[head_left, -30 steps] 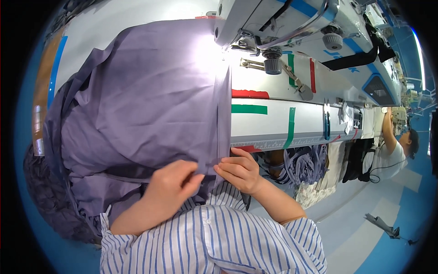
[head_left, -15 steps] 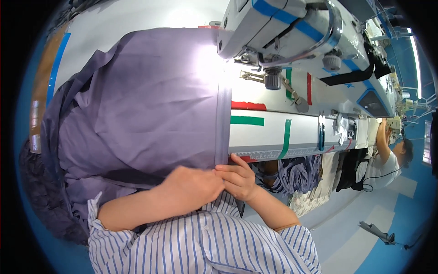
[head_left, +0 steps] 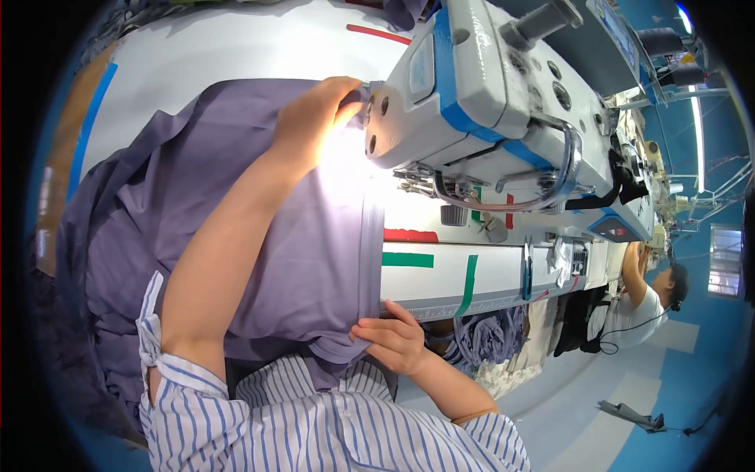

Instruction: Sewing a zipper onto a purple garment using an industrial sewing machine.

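Purple fabric (head_left: 236, 236) spread over the white surface (head_left: 236, 47), left of the sewing machine (head_left: 487, 102). Left hand (head_left: 318, 118) closed on the far edge right against the machine head; right hand (head_left: 393, 338) pinching the near hem at the surface's front edge. Risk: fingertips close to the needle area, likely nipped; uneven tension between hands, likely puckering or a skewed seam.

Control panel: I see a pale rectangular panel (head_left: 419, 64) on the sewing machine head, upper middle.
Second panel: dark sloped screen (head_left: 610, 229), right of centre.
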